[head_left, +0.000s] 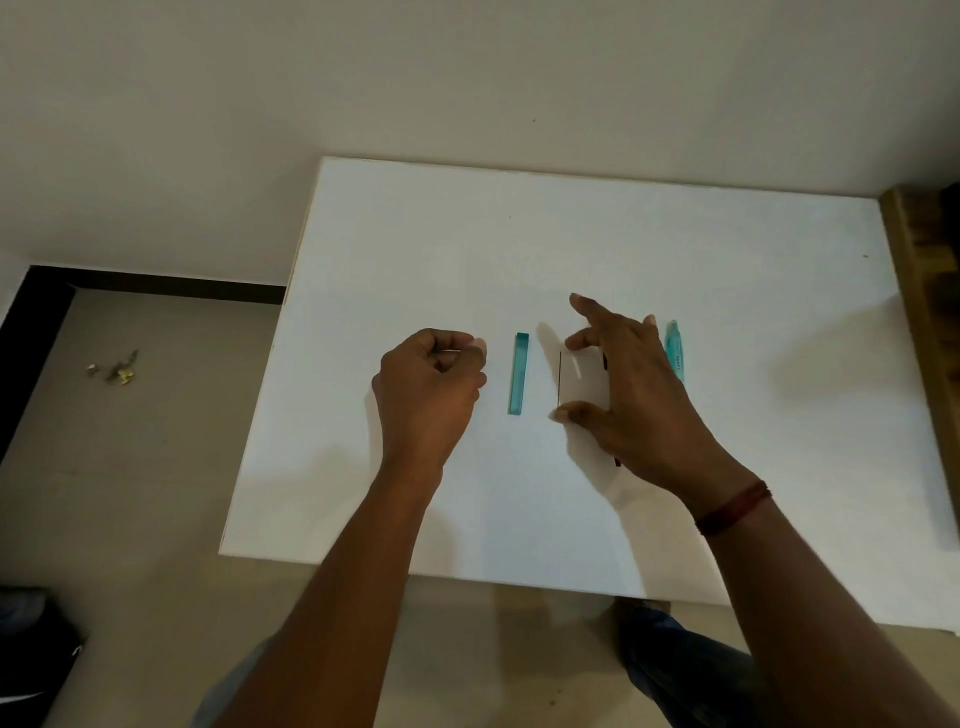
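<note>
**Right hand brackets the lead**

We're on the white table (571, 234), starting well out to the left of the grip. The left hand (431, 379) is curled into a loose fist, fingertips tucked against the thumb, nothing showing inside it. Just left of the grip, the flat translucent teal plastic lead case (519, 373) lies lengthwise, apart from both hands.

And here's the grip itself — the right hand (634, 395) hovers spread wide with the index finger stretched forward. A bent fingertip sits at the far end of the thin dark pencil lead (559, 379), and the thumb tip at its near end. The lead runs straight between those two tips. I cannot tell whether they are squeezing it or only framing it, or whether it's off the table.

Under the palm, right of the grip, a dark red stick-like item (617, 461) peeks out, mostly hidden. Further right, beyond the knuckles, the pale teal plastic mechanical pencil (675, 348) lies alongside.

My read: this is the pick-up of the lead, and it wants a feather touch. End-to-end pressure would likely bow and snap something this thin — better to pinch it lightly by its sides near the middle. Lift it level and keep the palm off the red item. The left hand could steady the case or pencil to receive it.
</note>
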